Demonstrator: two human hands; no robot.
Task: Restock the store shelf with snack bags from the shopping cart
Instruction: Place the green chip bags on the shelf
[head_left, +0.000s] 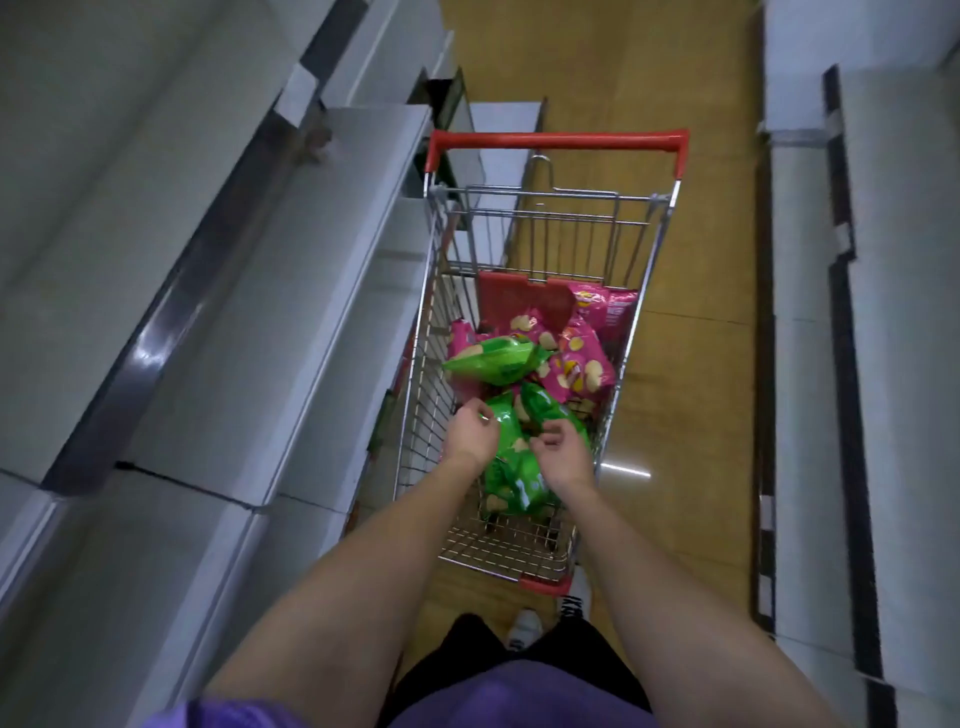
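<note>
Both hands, L (471, 428) & R (563, 451), fingers loosely curled, holding nothing, hover just above green bags (511, 457) in cart (431, 332).

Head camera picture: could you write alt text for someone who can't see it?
Seen from above, a person's left hand and right hand reach with curled fingers over green snack bags in a wire shopping cart with a red handle. Pink snack bags lie further in, and grey shelves line the aisle.
</note>
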